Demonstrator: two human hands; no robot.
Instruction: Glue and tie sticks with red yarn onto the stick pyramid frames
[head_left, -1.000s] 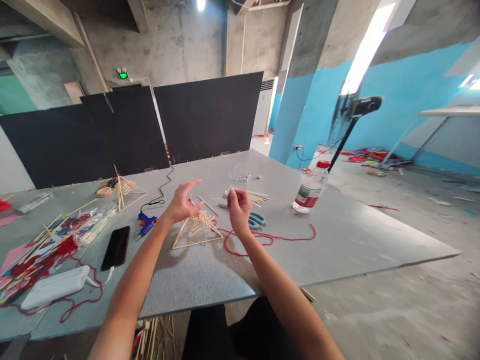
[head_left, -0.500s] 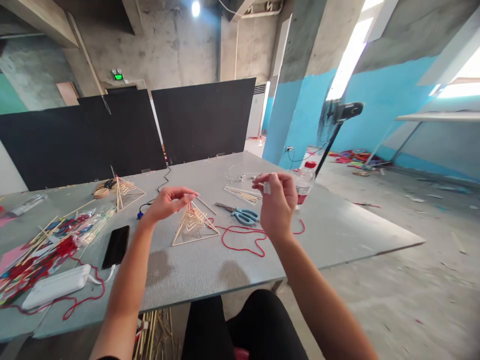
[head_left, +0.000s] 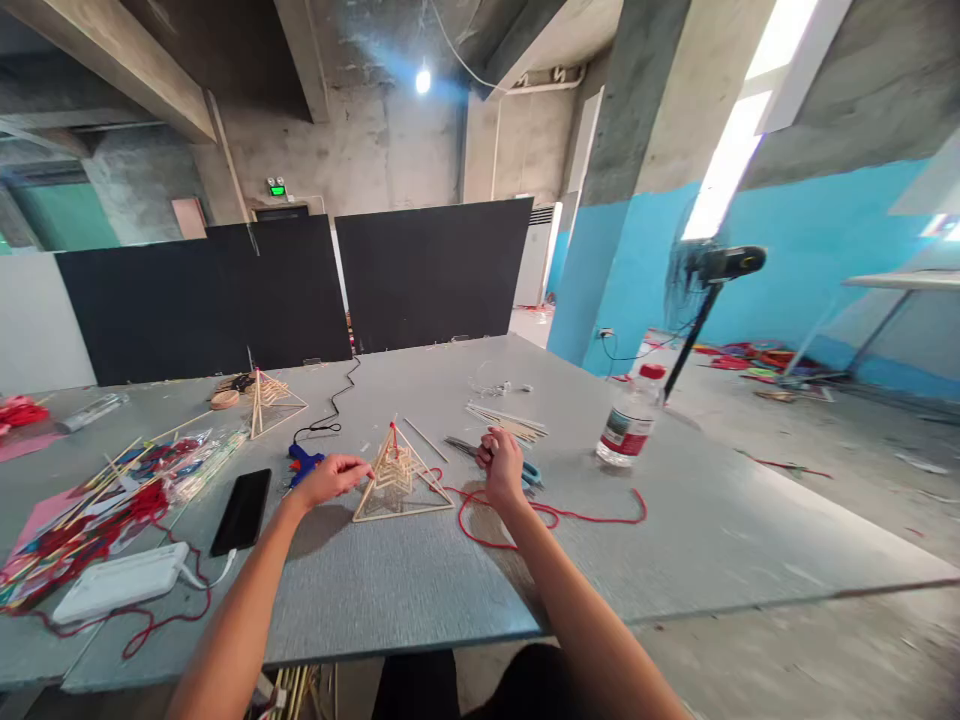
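Observation:
A small pyramid of thin wooden sticks (head_left: 403, 512), with nested inner layers and a bit of red at its peak, stands on the grey table. My left hand (head_left: 334, 478) is at its left side, fingers stretched out, their tips at the slanted edge; whether they touch it I cannot tell. My right hand (head_left: 501, 465) is closed, fingers curled, over the blue-handled scissors (head_left: 531, 474), hiding part of them. What it holds, if anything, is hidden. A red cord (head_left: 592, 517) lies in loops beneath my right wrist. A loose stick (head_left: 425, 440) lies behind the pyramid.
A second stick pyramid (head_left: 274, 405) stands at back left. Nearby are a blue glue gun (head_left: 304, 462), a phone (head_left: 241, 512), a white power bank (head_left: 120, 582) and a heap of cords and packets (head_left: 142, 490). Sticks (head_left: 517, 425) and a water bottle (head_left: 628, 420) lie rightward.
Both hands have come down toward the table, the left to the pyramid's side, the right over the scissors. The view has tilted up somewhat.

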